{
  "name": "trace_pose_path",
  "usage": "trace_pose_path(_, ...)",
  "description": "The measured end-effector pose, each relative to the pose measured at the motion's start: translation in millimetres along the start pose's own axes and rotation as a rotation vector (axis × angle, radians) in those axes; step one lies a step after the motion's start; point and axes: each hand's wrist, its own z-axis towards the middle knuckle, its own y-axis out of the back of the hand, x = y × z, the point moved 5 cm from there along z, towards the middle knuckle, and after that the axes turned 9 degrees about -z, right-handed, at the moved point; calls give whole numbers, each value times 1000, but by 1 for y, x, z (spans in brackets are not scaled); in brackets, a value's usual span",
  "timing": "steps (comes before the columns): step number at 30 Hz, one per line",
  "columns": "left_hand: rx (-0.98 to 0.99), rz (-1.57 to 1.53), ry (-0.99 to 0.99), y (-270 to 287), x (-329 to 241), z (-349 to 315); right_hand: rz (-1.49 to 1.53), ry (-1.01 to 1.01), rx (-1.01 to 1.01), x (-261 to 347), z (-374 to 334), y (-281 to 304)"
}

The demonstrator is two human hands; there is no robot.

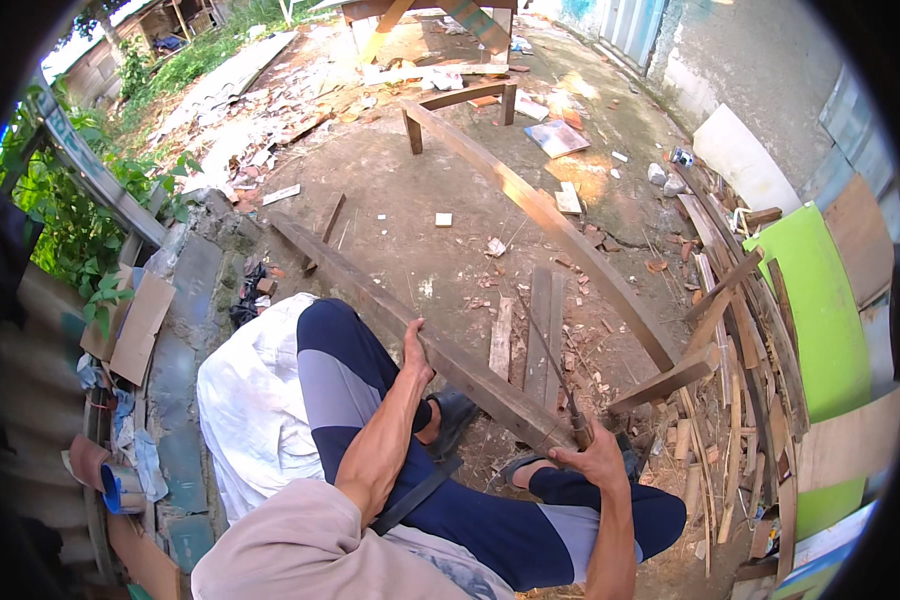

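Note:
A long brown wooden beam (370, 298) lies slantwise across in front of me, from the far left down to my right foot. My left hand (416, 357) is closed around its edge near the middle, above my knee. At the beam's near right end, my right hand (596, 456) is closed on the handle of a long thin-bladed tool (549, 357). The dark blade points away from me and is seen edge-on, so I cannot tell its exact kind. The handle is close beside the beam's end; whether they touch is unclear.
A jointed wooden frame (530, 200) stands on the ground ahead. Loose planks (542, 335) lie beyond the beam. Timber strips (735, 400) and a green panel (820, 310) line the right wall. A low block wall (185, 390) runs along the left; rubble litters the far ground.

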Motion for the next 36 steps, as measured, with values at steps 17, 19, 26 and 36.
trace_pose_path(17, 382, 230, -54, -185, -9, -53, -43, -95, -243, -76, -60, -15)
trace_pose_path(19, 451, 271, -35, -214, -4, -48, 56, -115, -289, -44, -75, -5)
trace_pose_path(26, 579, 323, 222, -289, 60, -66, 466, -124, -636, 15, -136, 11)
trace_pose_path(36, 674, 408, 554, -288, 194, -62, 352, -389, -884, 41, -175, -6)
